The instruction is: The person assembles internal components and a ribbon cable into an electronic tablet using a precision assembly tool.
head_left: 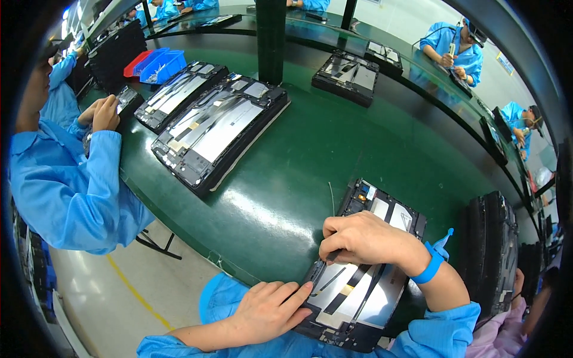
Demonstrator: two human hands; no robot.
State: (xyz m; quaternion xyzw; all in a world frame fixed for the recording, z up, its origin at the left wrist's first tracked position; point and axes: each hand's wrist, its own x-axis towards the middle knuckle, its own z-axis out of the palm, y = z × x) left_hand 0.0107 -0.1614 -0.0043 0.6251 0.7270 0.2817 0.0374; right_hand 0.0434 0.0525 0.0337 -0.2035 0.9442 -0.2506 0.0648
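Left hand: mine (271,307), fingers extended, laid on the device's left edge.
Right hand: mine (364,238), curled over the device, fingertips drawn together; I cannot tell what they grip.
Device: dark-framed, silver-panelled (382,298), before me at the near edge of the green table (256,218).
Wristband: blue (431,265), my right wrist.

A glossy green table (292,149) is supporting an opened flat device (382,298), other device stacks (218,128), and blue bins (173,62).
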